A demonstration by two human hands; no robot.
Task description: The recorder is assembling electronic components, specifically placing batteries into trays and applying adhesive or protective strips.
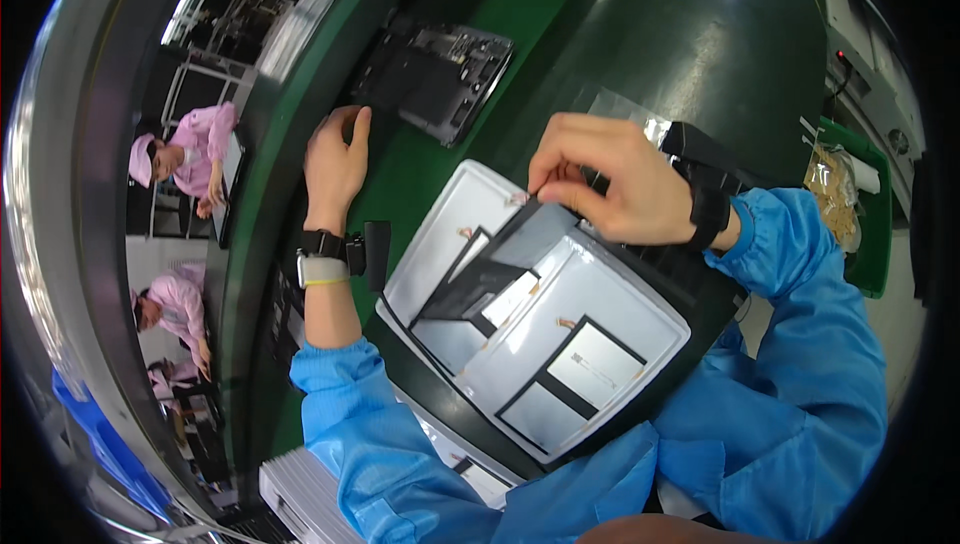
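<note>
The right hand (610, 184) has its fingers (560, 176) pinched nearly closed on the upper corner of a dark grey film sheet (500, 264), lifting that corner off the flat silver-grey rectangular panel (600, 304) that lies in a black tray (700, 294) on the green worktop (420, 174). The film's lower part seems to lie against the panel, toward the edge nearest the left hand.

The left hand (335, 159) rests well to the left of the panel, fingers curled loosely on the worktop; I cannot see that it holds anything. A dark electronic chassis with exposed parts (435, 74) lies beyond the panel, just past that hand.

The risk, as I judge it, is that only one hand works the panel: a sharp pull on the film could drag or tip it in the tray, since nothing pins it. A corner grip this small may also slip, or crease and tear the thin sheet. Small copper-coloured tabs (568, 324) on the panel's face could catch if the film sweeps across them.

The panel looks smooth and pale, with darker rectangular patches outlined in black and a faint glare along its length.
</note>
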